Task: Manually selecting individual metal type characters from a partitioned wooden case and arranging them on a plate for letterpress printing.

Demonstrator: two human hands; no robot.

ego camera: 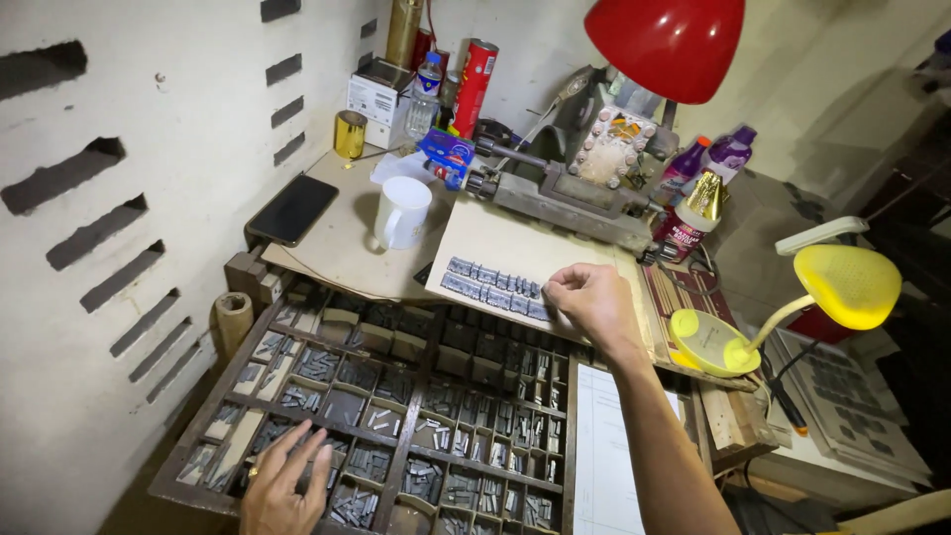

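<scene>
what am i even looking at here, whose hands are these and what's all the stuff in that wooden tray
This is one picture from a camera worn on a person's head, looking down at their own bare hands. The wooden tray is a compartmented case holding small metal type pieces for printing. The left hand rests in the near compartments, fingers spread. The right hand touches the end of two rows of set type lying on a pale board. Behind stand a white mug, a dark phone and a red lamp.

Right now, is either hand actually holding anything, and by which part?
Right hand pinches the right end of the set metal type rows; whether it grips a piece cannot be told. Left hand lies spread over the type case, holding nothing.
</scene>
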